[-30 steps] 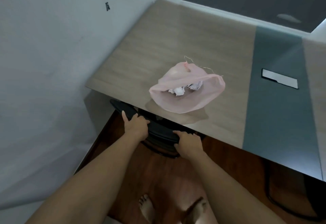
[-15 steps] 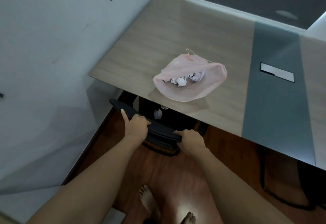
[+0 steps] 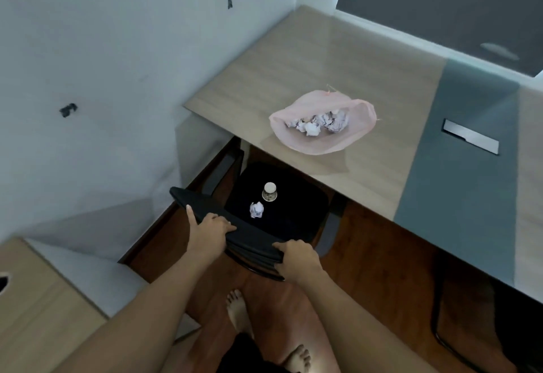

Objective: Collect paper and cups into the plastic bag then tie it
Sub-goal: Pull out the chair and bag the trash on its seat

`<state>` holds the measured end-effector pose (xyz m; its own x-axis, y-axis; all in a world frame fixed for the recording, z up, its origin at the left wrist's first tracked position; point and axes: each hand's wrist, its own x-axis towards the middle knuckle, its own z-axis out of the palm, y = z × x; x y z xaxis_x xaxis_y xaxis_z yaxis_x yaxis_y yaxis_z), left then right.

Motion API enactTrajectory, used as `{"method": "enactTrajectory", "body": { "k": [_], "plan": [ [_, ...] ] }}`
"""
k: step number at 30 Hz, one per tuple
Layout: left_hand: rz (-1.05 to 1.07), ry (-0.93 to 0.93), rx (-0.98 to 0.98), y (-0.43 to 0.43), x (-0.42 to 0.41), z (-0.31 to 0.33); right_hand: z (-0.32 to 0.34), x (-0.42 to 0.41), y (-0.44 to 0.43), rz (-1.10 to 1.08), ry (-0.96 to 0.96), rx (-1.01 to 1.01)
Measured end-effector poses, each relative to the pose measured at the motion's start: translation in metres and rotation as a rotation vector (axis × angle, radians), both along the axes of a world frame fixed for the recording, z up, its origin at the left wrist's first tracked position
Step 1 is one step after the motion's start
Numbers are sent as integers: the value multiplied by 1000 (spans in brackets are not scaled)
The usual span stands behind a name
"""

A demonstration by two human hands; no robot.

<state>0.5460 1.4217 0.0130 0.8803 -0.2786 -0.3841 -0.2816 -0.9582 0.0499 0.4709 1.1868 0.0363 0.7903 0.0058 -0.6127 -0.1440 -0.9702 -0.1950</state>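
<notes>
While both hands are busy with the chair, nothing is going into the bag, so here's the rundown from the head view, the only one there is.

Left hand (image 3: 212,231): grip closed over the top edge of the chair back (image 3: 235,230), thumb sticking out to the side.

Right hand (image 3: 296,259): grip wrapped on the same edge further right; two hands so it comes out straight, I'd guess.

Chair seat (image 3: 293,214): black, partly out from under the desk (image 3: 293,58), which is probably the whole point, since stuff sits on it.

Cup (image 3: 269,192): small, standing on the seat; can't tell if it's upside down.

Paper ball (image 3: 256,210): crumpled, just beside the cup, nearer the person.

Plastic bag (image 3: 323,125): pink, lying on the desk near its front edge, mouth open toward the person, crumpled paper already inside, not tied.

Progress: partway I'd say; seat items not yet collected.

Next: probably let go and grab the cup and ball.

Risk: jerking the chair could tip the cup.
</notes>
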Motion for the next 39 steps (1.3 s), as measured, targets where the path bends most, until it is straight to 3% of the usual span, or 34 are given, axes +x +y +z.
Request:
{"method": "enactTrajectory", "body": {
  "k": [9, 15, 23, 27, 30, 35, 39],
  "plan": [
    [25, 21, 40, 28, -49, -4, -1, -45, 15, 107, -54, 43],
    [16, 15, 45, 36, -40, 0, -5, -30, 23, 239, -67, 8],
    [-28, -6, 53, 78, 4, 9, -10, 2, 63, 307, -62, 104],
    [-65, 34, 82, 97, 25, 13, -5, 32, 63, 346, 117, 212],
    [-104, 216, 146, 101, 43, 13, 8, 55, 40, 203, 288, 400],
    [-72, 632, 337, 57, 93, 70, 25, 113, -21, 55, -13, 421],
    [57, 501, -58, 14, 139, 92, 49, 178, -77, 28, -313, 388]
  ]
}}
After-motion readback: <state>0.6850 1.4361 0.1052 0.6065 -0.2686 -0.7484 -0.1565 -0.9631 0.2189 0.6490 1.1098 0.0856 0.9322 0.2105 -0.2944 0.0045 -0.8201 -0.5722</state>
